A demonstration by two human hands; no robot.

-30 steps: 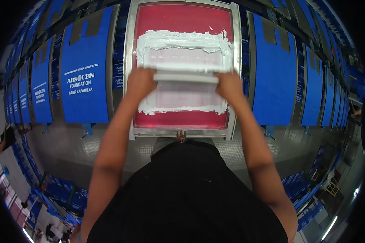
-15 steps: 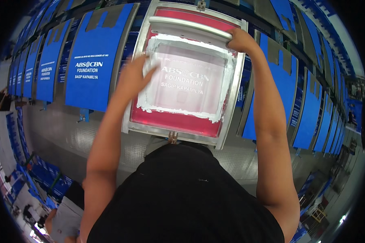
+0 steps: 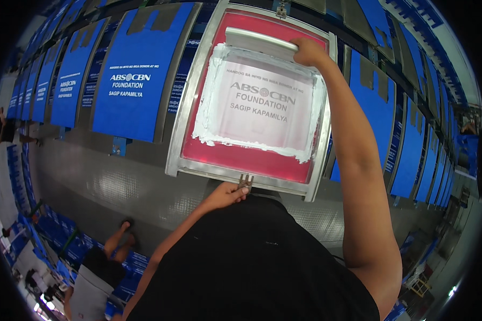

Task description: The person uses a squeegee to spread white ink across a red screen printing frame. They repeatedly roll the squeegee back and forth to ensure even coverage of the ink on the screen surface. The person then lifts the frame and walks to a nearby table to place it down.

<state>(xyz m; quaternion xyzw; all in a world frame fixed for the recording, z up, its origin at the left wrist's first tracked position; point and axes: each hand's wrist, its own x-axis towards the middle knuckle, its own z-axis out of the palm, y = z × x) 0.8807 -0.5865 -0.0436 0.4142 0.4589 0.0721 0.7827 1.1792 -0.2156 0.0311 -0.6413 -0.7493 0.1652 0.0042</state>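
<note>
A screen-printing frame [image 3: 177, 155] with metal rails and a red stencil mesh [image 3: 235, 168] fills the upper middle. White ink [image 3: 203, 135] rings a pale panel [image 3: 262, 134] with printed lettering. A long silver squeegee [image 3: 257, 38] lies across the top of the mesh, with my right hand [image 3: 309, 52] closed on its right end. My left hand [image 3: 227, 195] grips a small metal bracket [image 3: 245, 181] at the middle of the frame's near edge, low in the view beside my black shirt.
Rows of blue printed panels on grey boards [image 3: 131, 109] run left and right [image 3: 367, 117]. A patterned metal floor [image 3: 96, 176] shows below them. A person in grey and black [image 3: 93, 289] is at the lower left, another person [image 3: 0, 128] at the far left.
The squeegee has moved from mid-mesh to the top, revealing more lettering. My left hand has left it and dropped to the front bracket. A person has come into view at lower left.
</note>
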